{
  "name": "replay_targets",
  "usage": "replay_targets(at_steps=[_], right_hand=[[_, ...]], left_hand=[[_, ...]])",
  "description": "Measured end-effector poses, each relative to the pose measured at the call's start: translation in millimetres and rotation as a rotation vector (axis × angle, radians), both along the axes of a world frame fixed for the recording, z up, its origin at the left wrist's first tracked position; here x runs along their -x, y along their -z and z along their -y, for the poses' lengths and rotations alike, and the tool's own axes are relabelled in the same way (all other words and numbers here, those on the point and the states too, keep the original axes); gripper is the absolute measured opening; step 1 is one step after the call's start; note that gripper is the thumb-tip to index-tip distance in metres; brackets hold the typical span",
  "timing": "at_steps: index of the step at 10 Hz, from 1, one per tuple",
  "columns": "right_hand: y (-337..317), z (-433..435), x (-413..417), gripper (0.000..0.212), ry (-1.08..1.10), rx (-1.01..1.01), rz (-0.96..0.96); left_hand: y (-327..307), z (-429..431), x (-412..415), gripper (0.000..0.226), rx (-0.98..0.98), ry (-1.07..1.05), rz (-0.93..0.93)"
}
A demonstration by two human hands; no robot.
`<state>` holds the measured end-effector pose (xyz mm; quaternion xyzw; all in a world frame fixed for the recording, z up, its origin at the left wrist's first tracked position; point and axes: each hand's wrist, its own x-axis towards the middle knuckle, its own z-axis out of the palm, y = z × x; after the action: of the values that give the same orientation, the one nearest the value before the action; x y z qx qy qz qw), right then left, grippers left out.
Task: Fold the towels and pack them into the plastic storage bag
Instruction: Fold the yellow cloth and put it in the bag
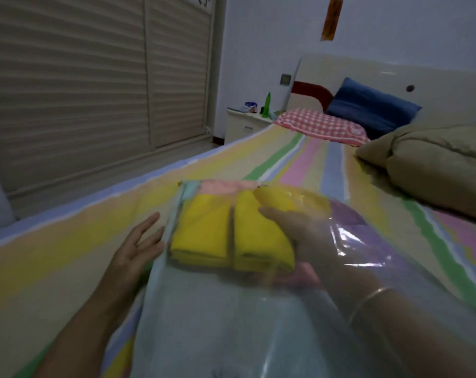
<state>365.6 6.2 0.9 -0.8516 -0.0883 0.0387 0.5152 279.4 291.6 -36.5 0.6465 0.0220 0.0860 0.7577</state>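
A clear plastic storage bag (215,317) lies on the striped bed with its mouth toward me. Inside it are folded yellow towels (204,230) side by side, a pink towel (226,186) behind them and a purple one (348,214) at the right. My right hand (294,227) reaches inside the bag, fingers resting flat on the right yellow towel; plastic covers my wrist and forearm. My left hand (138,241) lies outside the bag at its left edge, fingers straight and spread, touching the plastic.
The bed sheet (67,255) has pastel stripes. A beige quilt (436,165) is bunched at the right. A red checked pillow (321,125) and a blue pillow (370,105) sit at the headboard. A white nightstand (245,124) with a green bottle stands beyond.
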Motion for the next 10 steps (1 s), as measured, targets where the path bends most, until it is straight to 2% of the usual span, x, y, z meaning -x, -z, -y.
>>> replay_targets(at_steps=[1, 2, 3, 4, 5, 6, 7, 8, 10], right_hand=[[2.5, 3.7, 8.3, 0.065, -0.111, 0.117, 0.044], [-4.1, 4.3, 22.3, 0.099, -0.133, 0.555, 0.566], [6.4, 8.0, 25.5, 0.100, -0.148, 0.760, 0.797], [-2.5, -13.6, 12.8, 0.067, -0.053, 0.657, 0.532], [-20.3, -37.6, 1.9, 0.053, 0.449, 0.654, 0.336], [-19.1, -50.5, 1.8, 0.050, 0.394, 0.839, 0.681], [-2.9, -59.7, -1.8, 0.076, 0.030, 1.005, 0.725], [19.8, -58.2, -12.0, 0.070, -0.072, 1.112, 0.625], [42.3, -56.5, -15.1, 0.055, -0.080, 1.079, 0.610]], left_hand=[[0.9, -0.7, 2.6, 0.044, -0.017, 0.033, 0.029], [0.5, 1.8, 4.2, 0.045, -0.019, 0.042, 0.035], [-0.8, 1.7, 5.1, 0.045, -0.011, 0.039, 0.019], [-2.0, 2.6, 6.4, 0.044, -0.042, 0.007, 0.023], [-2.7, 2.5, 7.0, 0.044, -0.058, -0.004, 0.029], [-2.1, 2.2, 7.2, 0.044, -0.045, -0.006, 0.016], [-1.9, 3.3, 5.8, 0.045, -0.076, -0.002, 0.022], [-1.9, 5.3, 6.4, 0.045, -0.087, 0.008, 0.024], [-8.4, 5.1, 11.4, 0.047, -0.199, -0.028, -0.037]])
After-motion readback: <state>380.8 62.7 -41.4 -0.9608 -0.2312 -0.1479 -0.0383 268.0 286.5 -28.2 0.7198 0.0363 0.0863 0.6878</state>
